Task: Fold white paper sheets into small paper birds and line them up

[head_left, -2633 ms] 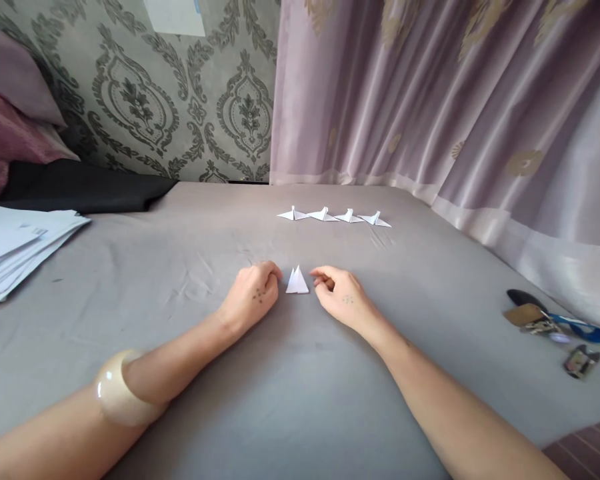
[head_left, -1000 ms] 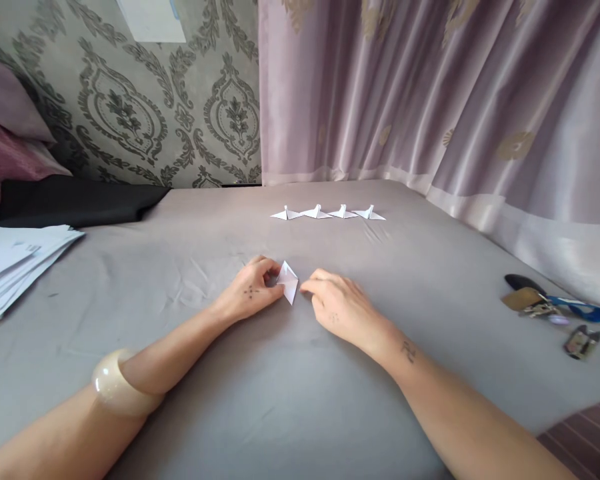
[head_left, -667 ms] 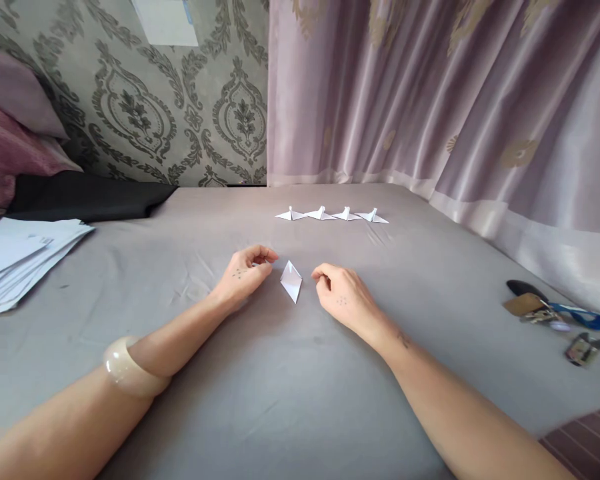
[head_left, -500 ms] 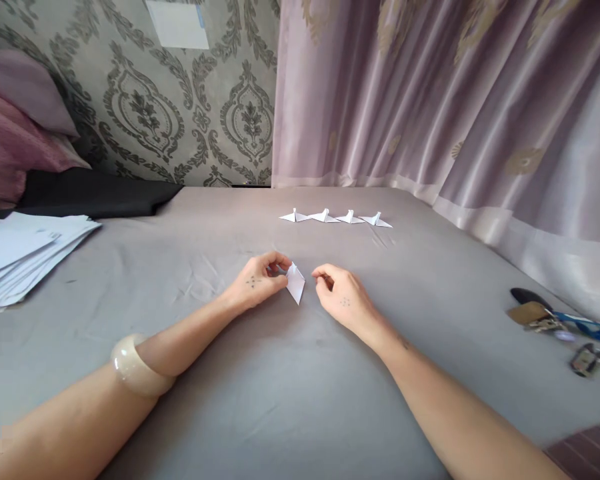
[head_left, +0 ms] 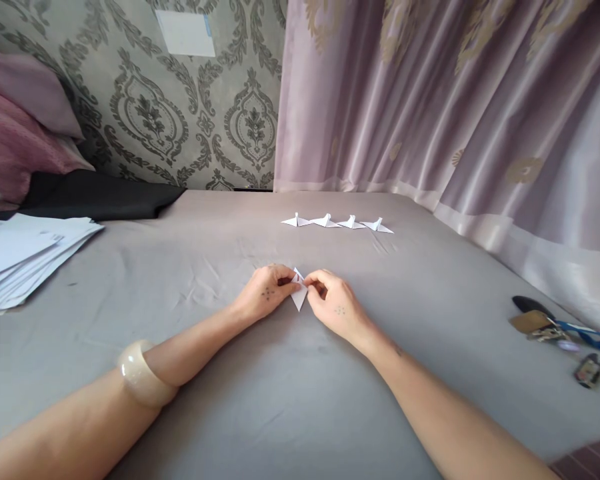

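A small white folded paper (head_left: 299,301), pointed at its lower end, is between my hands over the grey sheet. My left hand (head_left: 269,291) pinches its left side between thumb and fingers. At its right edge, my right hand (head_left: 333,297) has thumb and fingertips closed on the paper. Part of the upper folds is covered by my fingers. Farther back, several folded white paper birds (head_left: 328,221) stand in a row, their wing tips meeting or nearly so.
At the left lies a stack of white papers (head_left: 35,257), with a black cloth (head_left: 100,195) behind it. Keys (head_left: 547,333) with a brown tag and a blue strap lie at the right, near a small dark object (head_left: 593,371). A curtain (head_left: 380,100) borders the grey sheet (head_left: 260,400).
My right hand has moved left and now meets the paper's right edge. My left hand has shifted slightly right, its thumb farther over the paper.
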The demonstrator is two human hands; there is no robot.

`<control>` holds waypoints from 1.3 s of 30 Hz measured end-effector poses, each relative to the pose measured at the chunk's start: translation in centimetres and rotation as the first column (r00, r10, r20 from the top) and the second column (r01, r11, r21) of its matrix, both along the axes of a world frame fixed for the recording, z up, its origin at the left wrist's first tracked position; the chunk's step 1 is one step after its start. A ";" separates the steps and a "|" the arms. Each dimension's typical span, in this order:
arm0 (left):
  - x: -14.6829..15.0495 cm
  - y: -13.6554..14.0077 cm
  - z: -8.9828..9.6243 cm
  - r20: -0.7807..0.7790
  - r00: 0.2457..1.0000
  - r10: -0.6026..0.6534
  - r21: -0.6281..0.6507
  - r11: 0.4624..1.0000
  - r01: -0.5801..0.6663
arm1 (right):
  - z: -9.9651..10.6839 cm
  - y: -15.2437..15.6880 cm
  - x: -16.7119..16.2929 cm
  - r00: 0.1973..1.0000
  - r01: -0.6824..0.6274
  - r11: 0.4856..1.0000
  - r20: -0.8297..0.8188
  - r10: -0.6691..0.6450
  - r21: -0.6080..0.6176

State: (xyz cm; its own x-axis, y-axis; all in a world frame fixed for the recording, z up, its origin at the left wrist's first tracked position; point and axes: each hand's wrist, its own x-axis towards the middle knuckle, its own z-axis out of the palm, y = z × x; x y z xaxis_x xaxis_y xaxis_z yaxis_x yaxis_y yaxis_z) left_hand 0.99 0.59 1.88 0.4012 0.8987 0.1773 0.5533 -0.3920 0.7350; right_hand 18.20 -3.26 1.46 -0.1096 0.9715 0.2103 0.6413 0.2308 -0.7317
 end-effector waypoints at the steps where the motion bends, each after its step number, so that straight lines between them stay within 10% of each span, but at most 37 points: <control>1: 0.0 -0.1 0.0 0.001 1.000 -0.004 0.008 1.000 0.004 | 0.1 -0.1 0.0 1.000 -0.001 1.000 0.002 0.001 -0.003; 39: 0.0 0.0 -0.1 -0.079 0.993 -0.088 0.156 0.983 0.100 | 1.2 1.4 -0.6 0.995 0.032 0.983 -0.091 -0.049 -0.178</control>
State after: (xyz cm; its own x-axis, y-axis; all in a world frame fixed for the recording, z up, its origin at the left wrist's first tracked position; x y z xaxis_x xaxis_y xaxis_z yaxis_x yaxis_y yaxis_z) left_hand 1.01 0.59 1.74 0.4992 0.8189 0.2833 0.5571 -0.5537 0.6189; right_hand 17.57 -1.84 2.71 -0.0568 0.9975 0.0432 0.5736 0.0680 -0.8163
